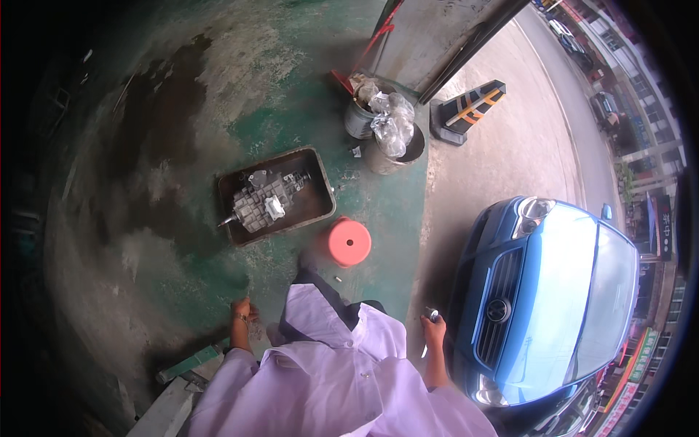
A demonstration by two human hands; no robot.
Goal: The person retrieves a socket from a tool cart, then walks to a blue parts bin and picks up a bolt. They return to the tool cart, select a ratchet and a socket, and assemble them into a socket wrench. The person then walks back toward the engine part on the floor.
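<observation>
My left hand (245,310) hangs low at my left side, its fingers loosely apart and nothing visible in them. At my right side, my right hand (434,331) is closed around a silver metal tool (434,315) with a rounded head; a thin end shows below the fist, and its exact kind is too small to tell. In front of me on the floor, a grey metal gearbox (255,210) lies in a dark rectangular tray (314,211). A white piece (274,207) rests on top of it. Neither hand touches the tray.
A coral-red round stool (349,243) stands between me and the tray. Two bins, one the front bin (382,162), hold clear plastic bags (393,125). Beyond is a black-and-yellow traffic cone (473,111). A blue car (561,291) is close on my right. A green-edged bench (191,363) is at lower left.
</observation>
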